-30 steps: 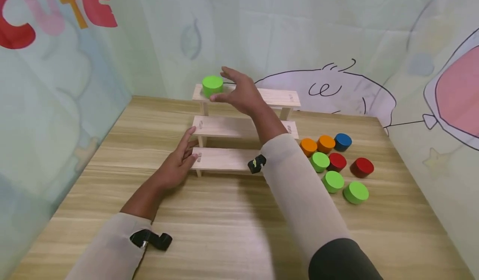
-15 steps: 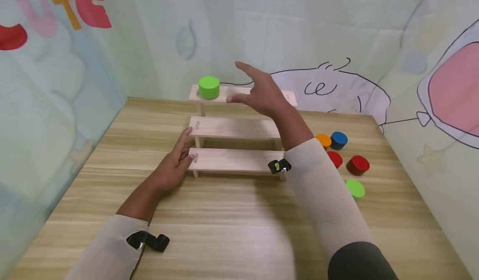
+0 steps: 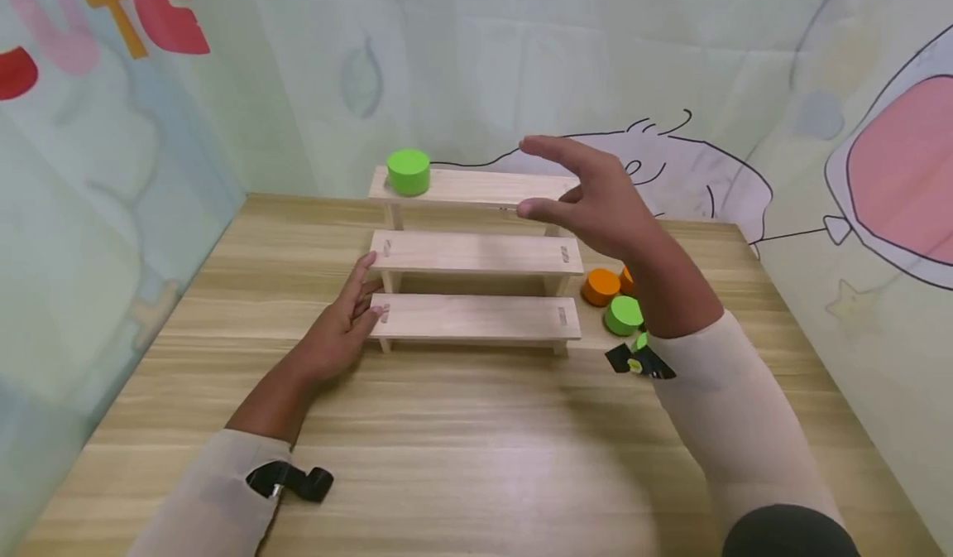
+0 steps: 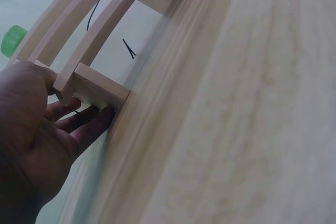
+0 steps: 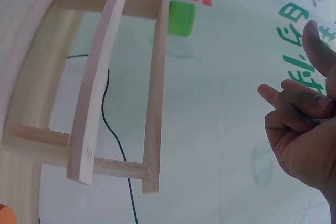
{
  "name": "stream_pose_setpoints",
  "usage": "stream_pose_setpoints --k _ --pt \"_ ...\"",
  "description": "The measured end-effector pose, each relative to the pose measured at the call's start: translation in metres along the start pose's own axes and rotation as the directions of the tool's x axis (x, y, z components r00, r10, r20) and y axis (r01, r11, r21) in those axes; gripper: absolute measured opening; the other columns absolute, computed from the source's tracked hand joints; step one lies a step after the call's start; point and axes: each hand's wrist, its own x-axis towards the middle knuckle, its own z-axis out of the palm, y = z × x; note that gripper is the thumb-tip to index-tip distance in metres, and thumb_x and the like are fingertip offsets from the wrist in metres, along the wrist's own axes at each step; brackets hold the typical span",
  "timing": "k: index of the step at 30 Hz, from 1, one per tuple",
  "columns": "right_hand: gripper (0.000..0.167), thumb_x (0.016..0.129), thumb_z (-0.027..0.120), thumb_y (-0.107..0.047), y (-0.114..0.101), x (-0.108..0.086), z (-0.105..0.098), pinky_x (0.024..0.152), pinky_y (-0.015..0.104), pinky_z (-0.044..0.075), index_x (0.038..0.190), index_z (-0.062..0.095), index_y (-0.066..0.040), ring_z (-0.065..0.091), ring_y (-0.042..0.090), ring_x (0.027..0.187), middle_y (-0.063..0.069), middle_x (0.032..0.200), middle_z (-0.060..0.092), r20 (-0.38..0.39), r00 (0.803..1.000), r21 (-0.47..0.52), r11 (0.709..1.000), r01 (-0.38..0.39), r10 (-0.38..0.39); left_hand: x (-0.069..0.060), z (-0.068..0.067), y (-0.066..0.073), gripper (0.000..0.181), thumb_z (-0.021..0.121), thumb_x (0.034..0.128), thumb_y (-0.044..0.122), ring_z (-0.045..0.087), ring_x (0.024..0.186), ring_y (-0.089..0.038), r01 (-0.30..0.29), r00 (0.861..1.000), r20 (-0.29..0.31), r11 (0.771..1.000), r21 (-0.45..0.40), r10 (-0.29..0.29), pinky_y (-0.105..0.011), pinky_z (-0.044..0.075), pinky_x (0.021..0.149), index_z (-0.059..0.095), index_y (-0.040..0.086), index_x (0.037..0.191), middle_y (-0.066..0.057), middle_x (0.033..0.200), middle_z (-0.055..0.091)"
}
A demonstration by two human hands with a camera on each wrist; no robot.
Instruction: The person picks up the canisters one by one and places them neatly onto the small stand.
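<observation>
A three-tier wooden stand (image 3: 476, 317) is in the middle of the head view. On the left end of its top tier sits a green cylindrical block (image 3: 408, 173), seen too in the right wrist view as a green block (image 5: 181, 18). My left hand (image 3: 335, 333) grips the stand's left end, thumb at the lowest board. In the left wrist view, that hand's fingers (image 4: 94, 129) lie against the side support. My right hand (image 3: 596, 197) holds nothing and hovers by the top tier's right end. Its thumb and index finger are spread apart, the others bent.
Right of the stand lie an orange block (image 3: 601, 286) and a green block (image 3: 623, 315), with more partly hidden by the right forearm. The table (image 3: 447, 458) is wood-grained. A printed cloth wall (image 3: 476, 60) stands close behind.
My right hand has moved rightward, away from the green block, which stays on the top tier. My left hand stays at the stand. The view has shifted slightly.
</observation>
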Motion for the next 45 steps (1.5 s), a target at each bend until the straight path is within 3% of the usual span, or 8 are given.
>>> stream_pose_setpoints --k 12,16,20,22,26,32,38,45 --pt "0.037 0.104 0.074 -0.008 0.024 -0.082 -0.024 0.079 0.017 0.062 0.140 0.076 -0.014 0.074 0.005 0.121 -0.004 0.150 0.071 -0.061 0.997 0.264 0.963 0.054 -0.039 0.005 0.007 -0.004 0.080 0.043 0.1177 0.012 0.047 0.154 -0.053 -0.006 1.000 0.005 0.999 -0.044 0.006 -0.067 0.041 0.124 -0.004 0.042 0.176 -0.034 0.174 0.032" --pt "0.031 0.102 0.071 0.006 0.045 -0.114 -0.023 0.054 0.015 0.050 0.130 0.080 -0.003 0.063 -0.002 0.065 -0.005 0.144 0.075 -0.066 0.996 0.384 0.919 0.086 -0.065 0.005 0.010 -0.003 0.080 0.043 0.1177 0.011 0.046 0.154 -0.053 -0.008 1.000 0.001 0.999 -0.044 0.008 -0.067 0.042 0.123 -0.004 0.040 0.176 -0.034 0.174 0.032" --pt "0.031 0.101 0.069 0.011 0.062 -0.140 -0.022 0.060 0.016 0.059 0.130 0.078 0.003 0.075 0.000 0.076 -0.006 0.141 0.077 -0.084 0.996 0.478 0.878 0.035 0.006 0.006 0.010 -0.003 0.080 0.042 0.1180 0.012 0.044 0.156 -0.053 -0.005 1.000 0.009 0.999 -0.037 0.005 -0.066 0.043 0.122 -0.005 0.040 0.176 -0.033 0.175 0.030" --pt "0.030 0.101 0.071 0.008 0.066 -0.151 -0.019 0.058 0.014 0.056 0.129 0.078 0.004 0.076 0.000 0.091 -0.008 0.137 0.078 -0.113 0.992 0.441 0.897 -0.002 0.058 0.005 0.009 -0.003 0.080 0.042 0.1182 0.013 0.044 0.156 -0.053 0.000 1.000 0.010 1.000 -0.027 0.001 -0.066 0.042 0.123 -0.005 0.040 0.176 -0.033 0.175 0.030" --pt "0.028 0.100 0.075 0.003 0.074 -0.166 -0.013 0.043 0.025 0.032 0.127 0.080 0.001 0.062 0.000 0.070 -0.012 0.133 0.079 -0.170 0.978 0.314 0.947 -0.063 0.121 0.005 0.007 -0.002 0.079 0.043 0.1184 0.014 0.046 0.155 -0.053 0.000 1.000 0.004 1.000 -0.020 0.000 -0.067 0.041 0.124 -0.005 0.041 0.176 -0.032 0.175 0.031" --pt "0.030 0.100 0.073 0.006 0.086 -0.182 -0.010 0.099 0.010 0.050 0.131 0.075 0.008 0.065 0.003 0.135 -0.011 0.137 0.078 -0.206 0.968 0.325 0.943 -0.074 0.146 0.004 0.009 -0.003 0.079 0.042 0.1187 0.015 0.048 0.153 -0.053 -0.003 1.000 0.009 1.000 -0.026 0.003 -0.067 0.044 0.121 -0.006 0.042 0.175 -0.032 0.175 0.030" --pt "0.044 0.098 0.081 -0.006 0.103 -0.195 -0.010 0.081 0.010 0.059 0.141 0.075 -0.010 0.061 -0.010 0.128 -0.024 0.145 0.069 -0.301 0.937 0.046 0.984 -0.175 0.180 0.006 0.008 -0.002 0.079 0.043 0.1186 0.016 0.048 0.154 -0.052 -0.010 1.000 -0.001 1.000 -0.020 0.010 -0.067 0.044 0.122 -0.004 0.042 0.176 -0.032 0.175 0.032" --pt "0.046 0.097 0.082 -0.005 0.128 -0.200 -0.019 0.085 0.007 0.056 0.143 0.073 -0.007 0.068 -0.008 0.110 -0.028 0.142 0.068 -0.356 0.906 0.053 0.973 -0.227 0.230 0.006 0.007 -0.002 0.079 0.043 0.1183 0.015 0.048 0.153 -0.053 -0.011 1.000 -0.005 1.000 -0.024 0.011 -0.068 0.044 0.121 -0.004 0.042 0.176 -0.032 0.174 0.031"
